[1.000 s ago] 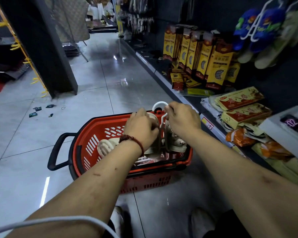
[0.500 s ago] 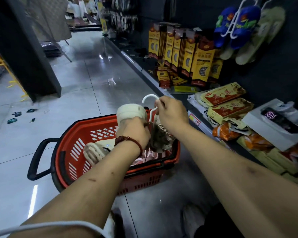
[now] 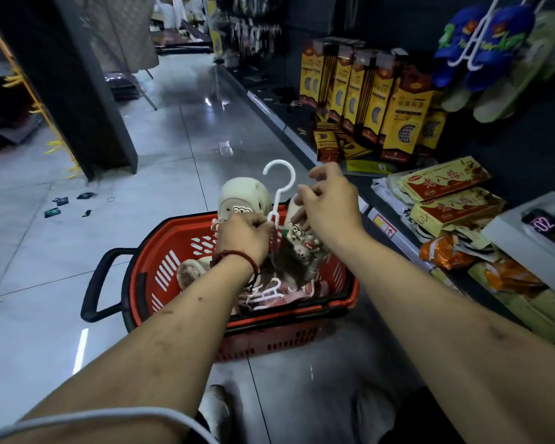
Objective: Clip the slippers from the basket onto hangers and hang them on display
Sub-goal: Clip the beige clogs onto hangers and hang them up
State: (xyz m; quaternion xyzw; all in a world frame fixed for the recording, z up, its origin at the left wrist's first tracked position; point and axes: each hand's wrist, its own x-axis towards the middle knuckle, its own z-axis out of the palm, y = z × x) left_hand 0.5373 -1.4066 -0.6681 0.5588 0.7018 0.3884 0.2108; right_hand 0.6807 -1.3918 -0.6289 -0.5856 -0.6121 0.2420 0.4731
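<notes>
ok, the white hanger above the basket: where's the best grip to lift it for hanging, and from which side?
Take the white hanger by its straight stem below the hook, coming from the near side, about where the left hand holds it. The stem stands upright, cream slippers flank it left and right, and the hook must stay free.

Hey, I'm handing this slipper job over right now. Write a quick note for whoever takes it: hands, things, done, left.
Left hand grips the white hanger at its stem, over the red basket.
Right hand pinches the second slipper beside the hanger.
First cream slipper stands at the hanger's left; whether the clips have closed is hidden.
Done: pair and hanger brought together.
Left: confirm both clips, hang by the blue slippers on the wall, then the basket's remaining slipper.
</notes>
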